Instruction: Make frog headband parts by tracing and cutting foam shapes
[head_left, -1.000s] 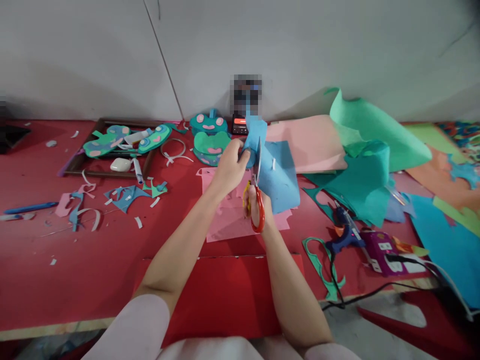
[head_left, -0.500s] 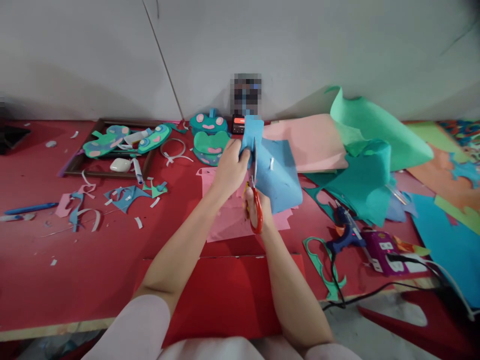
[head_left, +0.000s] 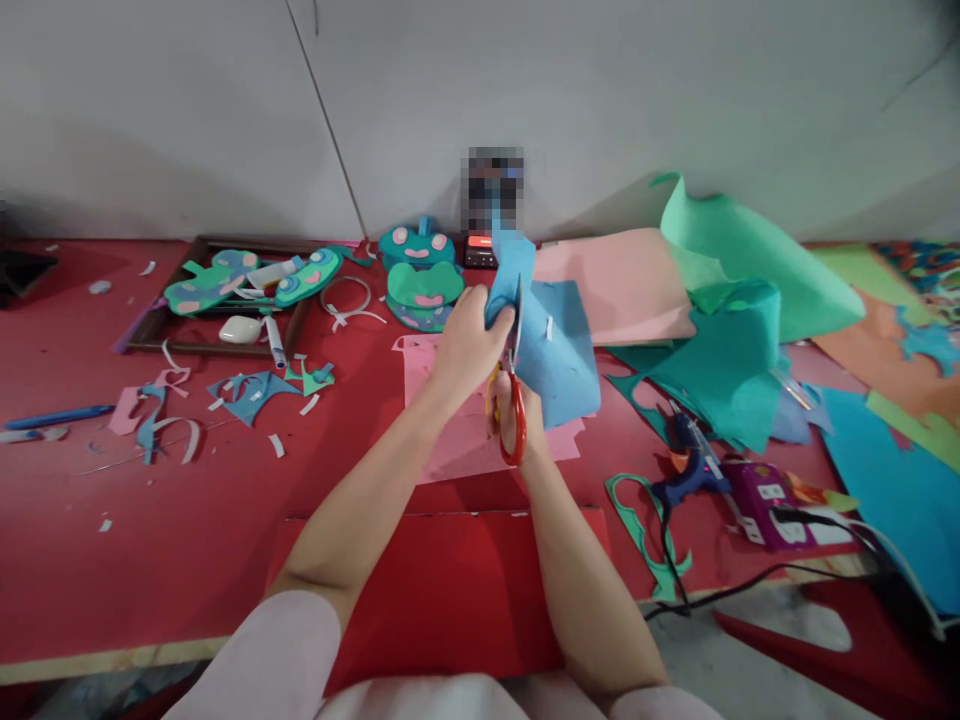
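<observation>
My left hand [head_left: 469, 340] pinches the edge of a light blue foam sheet [head_left: 551, 340], held up above the red table [head_left: 150, 500]. My right hand [head_left: 517, 415] grips red-handled scissors [head_left: 512, 400], fingers through the loops, the blades pointing up into the blue sheet beside my left thumb. A pink sheet [head_left: 457, 440] lies flat on the table under both hands.
Finished green and blue foam shapes [head_left: 420, 270] and a dark wooden frame [head_left: 161, 325] lie at the back left, with scraps [head_left: 247, 395] nearby. Large pink, green and teal sheets [head_left: 720, 340] pile at the right. A blue glue gun [head_left: 694, 465] with its cord sits at the right front.
The scissors and blue sheet shifted slightly left and down, then came back a little; my hands keep the same grips. Nothing else on the table moved.
</observation>
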